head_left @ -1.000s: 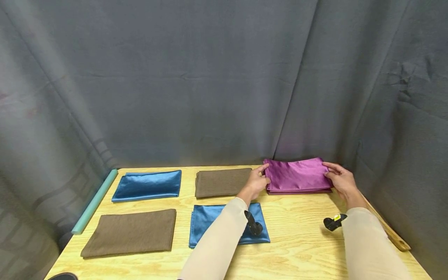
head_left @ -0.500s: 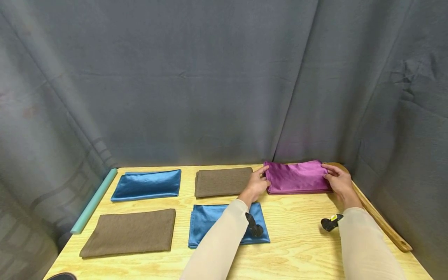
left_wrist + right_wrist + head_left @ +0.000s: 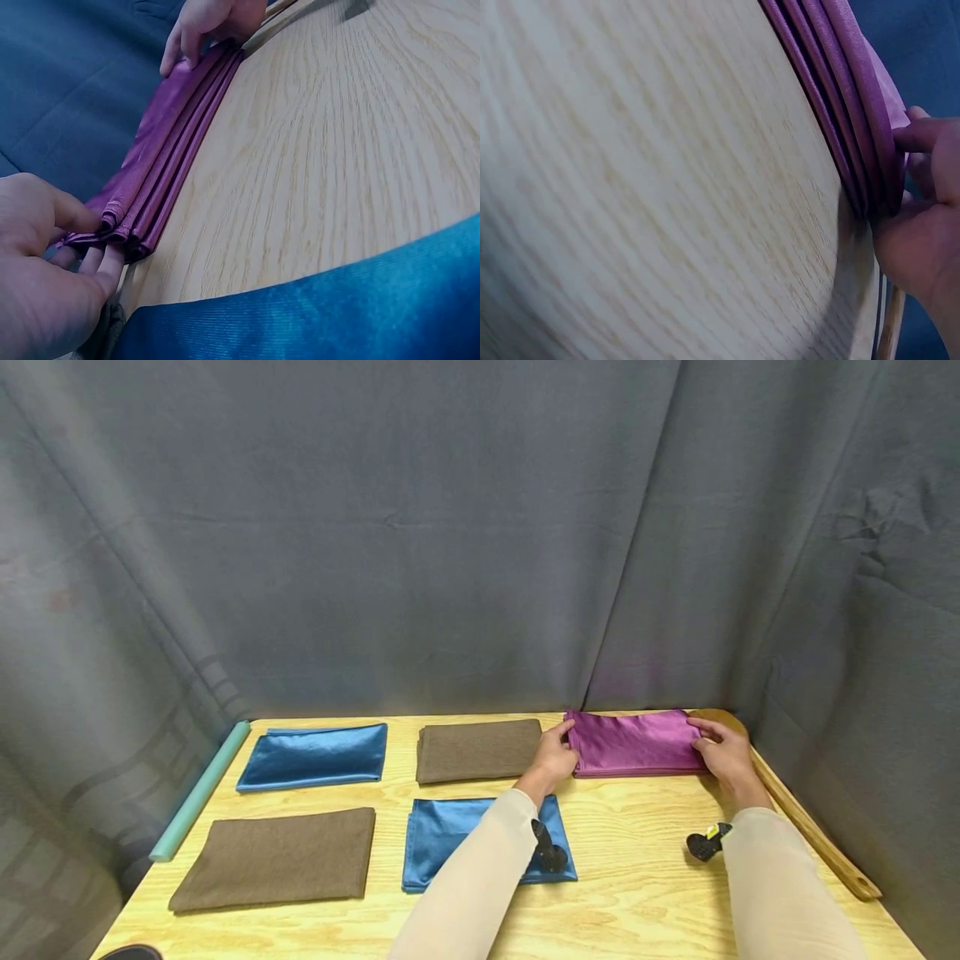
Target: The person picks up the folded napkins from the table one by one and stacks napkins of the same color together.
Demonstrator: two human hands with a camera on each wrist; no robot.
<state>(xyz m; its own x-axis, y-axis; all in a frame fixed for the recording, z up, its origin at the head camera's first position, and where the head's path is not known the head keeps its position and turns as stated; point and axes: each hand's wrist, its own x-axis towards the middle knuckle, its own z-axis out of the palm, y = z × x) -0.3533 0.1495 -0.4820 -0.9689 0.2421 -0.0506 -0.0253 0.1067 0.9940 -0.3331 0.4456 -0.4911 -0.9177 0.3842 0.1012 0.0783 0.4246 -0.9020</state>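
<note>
A folded purple satin cloth [image 3: 637, 743] lies at the far right of the wooden table, in several stacked layers. At its left end my left hand [image 3: 553, 757] holds the edge; in the left wrist view the thumb of that left hand [image 3: 45, 262] is on top and some fingers are tucked among or under the folds. My right hand [image 3: 726, 760] grips the opposite end. The right wrist view has the right hand [image 3: 930, 187] with its thumb against the layers of the purple cloth [image 3: 840, 90], which sit low on or just above the tabletop.
Folded brown cloths [image 3: 480, 752] [image 3: 281, 857] and folded blue cloths [image 3: 318, 760] [image 3: 442, 835] lie leftward and in front. A long-handled wooden paddle [image 3: 813, 835] runs along the right edge, a turquoise roll [image 3: 201, 793] along the left. Grey curtain [image 3: 420, 543] hangs behind.
The purple cloth has come down a little toward the tabletop, its far edge lower than before. Both hands have sunk slightly with it and keep their hold. The other cloths have not moved.
</note>
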